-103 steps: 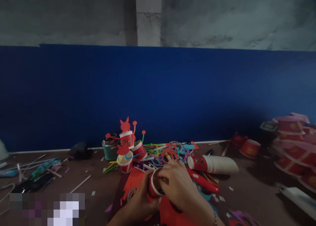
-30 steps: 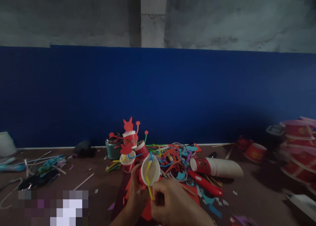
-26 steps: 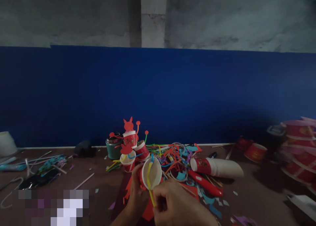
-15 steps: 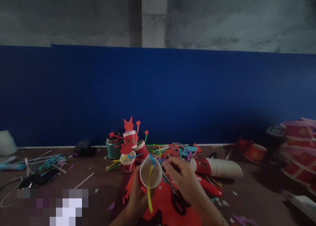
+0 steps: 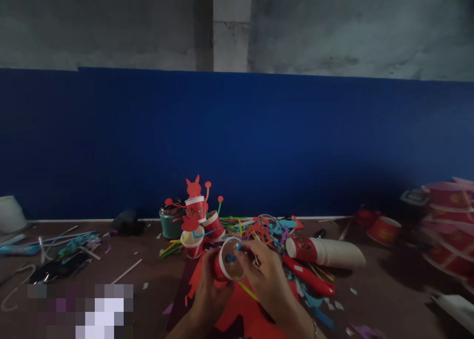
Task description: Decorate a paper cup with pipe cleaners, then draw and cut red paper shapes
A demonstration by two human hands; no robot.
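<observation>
My left hand (image 5: 211, 289) is wrapped round a red paper cup (image 5: 221, 264) with a white rim, its mouth tilted toward me. Over the right side of the rim, my right hand (image 5: 264, 272) pinches the blue end of a pipe cleaner (image 5: 239, 246). A yellow length (image 5: 248, 290) shows below the cup, partly behind that hand. Inside the cup is a small blue patch (image 5: 230, 258). Red paper (image 5: 240, 312) lies under both hands. Just beyond the left hand stand decorated cups (image 5: 195, 208) with red paper animal shapes and pipe-cleaner arms.
Stacked white-and-red paper cups (image 5: 333, 252) lie at right, beside a red tool-like object (image 5: 311, 277). Paper scraps and pipe cleaners (image 5: 255, 226) are heaped behind the hands. A teal jar (image 5: 171, 223) stands back left. Larger red cup stacks (image 5: 450, 225) are far right.
My left hand has tilted the cup so its red side shows. My right hand has moved left to the rim and grasped the pipe cleaner's blue end. The black scissors are now hidden.
</observation>
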